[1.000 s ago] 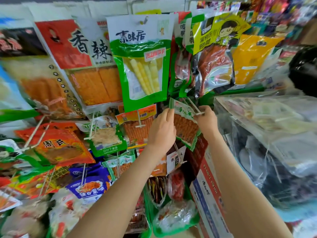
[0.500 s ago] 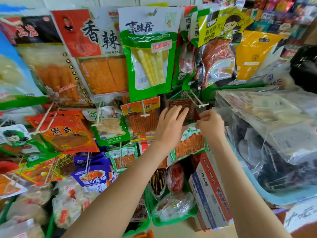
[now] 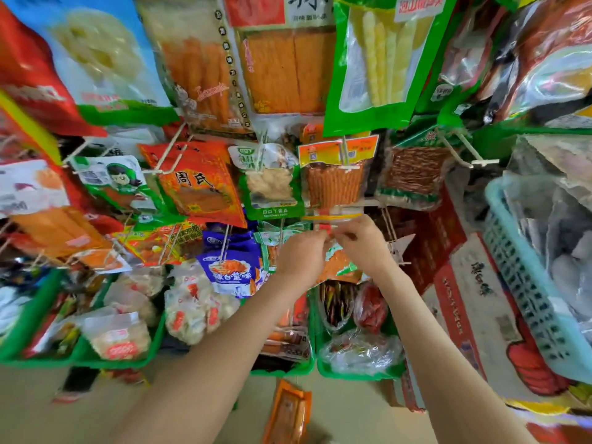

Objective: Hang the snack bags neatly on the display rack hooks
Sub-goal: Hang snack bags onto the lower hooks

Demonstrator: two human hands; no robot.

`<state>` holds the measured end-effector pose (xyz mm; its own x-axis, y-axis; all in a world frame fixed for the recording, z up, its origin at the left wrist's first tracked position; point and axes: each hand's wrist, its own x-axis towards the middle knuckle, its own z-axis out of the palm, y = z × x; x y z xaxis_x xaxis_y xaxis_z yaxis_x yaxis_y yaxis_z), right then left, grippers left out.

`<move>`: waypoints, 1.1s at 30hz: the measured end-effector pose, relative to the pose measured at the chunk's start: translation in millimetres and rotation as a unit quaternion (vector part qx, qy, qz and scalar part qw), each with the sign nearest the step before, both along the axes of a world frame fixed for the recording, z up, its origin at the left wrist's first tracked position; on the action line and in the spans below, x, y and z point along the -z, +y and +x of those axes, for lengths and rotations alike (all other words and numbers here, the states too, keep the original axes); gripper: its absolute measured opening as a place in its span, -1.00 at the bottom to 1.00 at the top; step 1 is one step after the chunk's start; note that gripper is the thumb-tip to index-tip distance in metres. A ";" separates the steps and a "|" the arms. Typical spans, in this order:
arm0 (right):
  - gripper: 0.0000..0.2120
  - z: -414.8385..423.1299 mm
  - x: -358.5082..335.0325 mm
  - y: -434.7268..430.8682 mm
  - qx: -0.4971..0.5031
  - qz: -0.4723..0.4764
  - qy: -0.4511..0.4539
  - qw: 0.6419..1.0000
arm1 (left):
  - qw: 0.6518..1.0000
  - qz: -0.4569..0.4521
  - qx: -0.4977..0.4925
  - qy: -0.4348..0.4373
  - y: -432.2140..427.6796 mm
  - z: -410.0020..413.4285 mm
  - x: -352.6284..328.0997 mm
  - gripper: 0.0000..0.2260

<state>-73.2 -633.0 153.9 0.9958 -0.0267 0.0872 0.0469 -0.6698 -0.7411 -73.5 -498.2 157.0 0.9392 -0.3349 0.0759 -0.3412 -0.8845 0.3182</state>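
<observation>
**Pinching the snack bag under the hook row**

Your left hand (image 3: 301,257) and right hand (image 3: 363,248) meet fingertip to fingertip. Both are closed narrow on the top edge of one small orange-and-green snack bag (image 3: 339,269). The bag hangs straight down from the pinch, between your two wrists, tilted a little toward your right hand.

Just above the grip sits a red tab (image 3: 322,228), and just over that a yellow strip (image 3: 333,216). Your fingers cover the bag's top, so you cannot tell whether its hole is on any hook.

Higher, directly above the grip, a white hook (image 3: 345,153) carries an orange-topped bag of sticks (image 3: 334,187). Up and to the right of the grip hangs a bag of brown strips (image 3: 416,174).

To the left of your left hand, at about the same height, hangs a purple bag (image 3: 229,267).

Below the grip, under your forearms, a green tray (image 3: 352,375) holds clear-wrapped packets. Lower still, an orange packet (image 3: 288,411) lies on the floor.

Well off to the right of your right arm stands a pale blue basket (image 3: 525,283).
</observation>
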 end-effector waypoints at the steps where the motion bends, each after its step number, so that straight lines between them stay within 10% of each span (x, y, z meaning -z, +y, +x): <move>1: -0.89 4.4 11.1 7.6 -0.022 -0.004 0.009 1.000 | 1.000 0.015 -0.006 0.004 9.4 1.6 5.9 -0.84; 18: -0.84 27.3 208.5 128.1 0.000 0.057 0.216 0.975 | 0.973 -0.129 0.006 0.191 144.6 53.4 200.5 -0.84; 33: -0.77 81.6 248.0 119.3 0.070 0.026 0.053 0.996 | 0.989 -0.145 -0.004 -0.015 123.9 106.8 242.6 -0.87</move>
<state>8.3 -513.7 -94.1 0.9855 -0.1680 -0.0228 -0.1242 -0.6242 -0.7714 33.3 -374.3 -85.6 0.9378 -0.2870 0.1953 -0.3470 -0.7604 0.5490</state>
